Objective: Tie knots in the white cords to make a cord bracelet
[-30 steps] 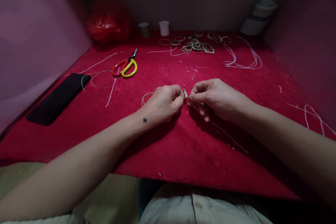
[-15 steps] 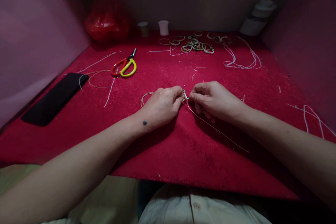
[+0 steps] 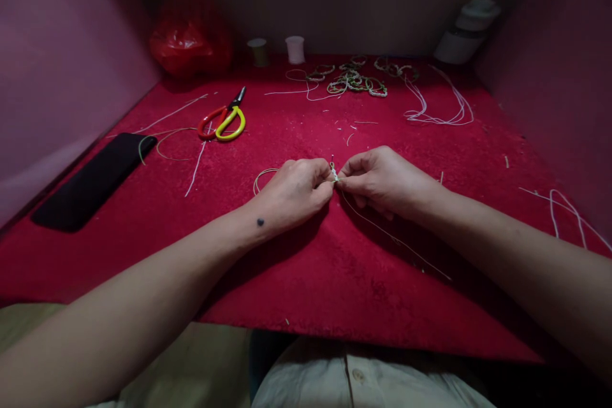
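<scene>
Between my two hands a short braided cord point(image 3: 334, 172), white with some green, stands out over the red cloth. My left hand point(image 3: 301, 185) is closed, thumb and forefinger pinching the cord from the left. From the right, the thumb and forefinger of my right hand point(image 3: 375, 177) pinch at the cord's lower end; the exact strand is too small to tell. A thin white strand point(image 3: 392, 234) runs from there down to the right beneath my right hand. Behind my left hand lies a loop of pale green cord point(image 3: 261, 180).
Scissors point(image 3: 229, 122) with red and yellow handles and a black phone point(image 3: 95, 180) lie left. Finished-looking braided loops point(image 3: 354, 81), two thread spools point(image 3: 295, 50), a red plastic bag point(image 3: 189, 44) and a white-capped bottle point(image 3: 463, 35) are at the back. White cords point(image 3: 444, 120) lie right.
My right hand has moved slightly left, so its fingertips now meet the braided cord close to my left fingers. The whole view has shifted a little.
</scene>
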The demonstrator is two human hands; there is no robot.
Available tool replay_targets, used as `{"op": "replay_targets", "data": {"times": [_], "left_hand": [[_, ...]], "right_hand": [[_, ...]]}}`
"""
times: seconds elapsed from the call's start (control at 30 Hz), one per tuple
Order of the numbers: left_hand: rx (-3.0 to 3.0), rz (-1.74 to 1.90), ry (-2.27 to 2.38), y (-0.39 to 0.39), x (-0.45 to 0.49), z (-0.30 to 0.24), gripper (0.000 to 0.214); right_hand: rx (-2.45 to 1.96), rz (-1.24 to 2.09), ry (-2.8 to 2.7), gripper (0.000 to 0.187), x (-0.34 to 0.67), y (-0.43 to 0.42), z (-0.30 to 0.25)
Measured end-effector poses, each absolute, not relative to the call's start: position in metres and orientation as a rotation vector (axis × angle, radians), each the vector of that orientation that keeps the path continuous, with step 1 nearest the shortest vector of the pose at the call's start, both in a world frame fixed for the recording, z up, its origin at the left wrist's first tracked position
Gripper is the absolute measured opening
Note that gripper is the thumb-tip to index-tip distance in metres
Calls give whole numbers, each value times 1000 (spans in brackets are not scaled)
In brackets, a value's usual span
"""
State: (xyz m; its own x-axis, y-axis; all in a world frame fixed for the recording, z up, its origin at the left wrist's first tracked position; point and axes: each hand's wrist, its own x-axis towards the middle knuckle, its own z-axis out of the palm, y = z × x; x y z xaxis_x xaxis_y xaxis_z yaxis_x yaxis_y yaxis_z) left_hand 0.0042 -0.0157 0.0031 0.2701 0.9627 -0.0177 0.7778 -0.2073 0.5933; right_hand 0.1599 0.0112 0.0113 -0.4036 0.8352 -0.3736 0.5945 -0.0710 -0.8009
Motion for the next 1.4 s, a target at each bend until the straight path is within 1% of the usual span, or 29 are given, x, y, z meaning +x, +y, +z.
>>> {"op": "replay_targets", "data": {"times": [0.13,0.3,0.37,0.47,0.53,0.63,0.77,0.93,1.17,1.4], "left_hand": [[2047,516,1588,-17,5,4,13],[2082,511,1613,-18,5,4,12],[2102,510,1611,-19,5,4,12],[2125,511,1615,-19,5,2,13],[2149,489,1639,-20,5,2,14],[2195,440,1690,-21,5,2,15],[2251,404,1730,-22,5,2,17],[2281,436,1680,-22,5,1,19],[2385,356,1706,-22,5,-3,20],[2483,295,1732,-24,6,-6,20]], "right_hand": [[-1562,1469,-1915,26,159,8,13],[-1480,1447,-1898,16,159,4,13],[-1452,1521,-1831,16,159,3,12],[-1416,1739,-1634,18,160,4,10],[-1394,1825,-1508,16,160,5,9],[-1417,1849,-1459,15,160,6,10],[-1439,1842,-1560,16,161,5,12],[-1449,1722,-1720,13,163,6,9],[-1466,1245,-2079,17,161,10,12],[-1437,964,-2305,19,160,12,15]]}}
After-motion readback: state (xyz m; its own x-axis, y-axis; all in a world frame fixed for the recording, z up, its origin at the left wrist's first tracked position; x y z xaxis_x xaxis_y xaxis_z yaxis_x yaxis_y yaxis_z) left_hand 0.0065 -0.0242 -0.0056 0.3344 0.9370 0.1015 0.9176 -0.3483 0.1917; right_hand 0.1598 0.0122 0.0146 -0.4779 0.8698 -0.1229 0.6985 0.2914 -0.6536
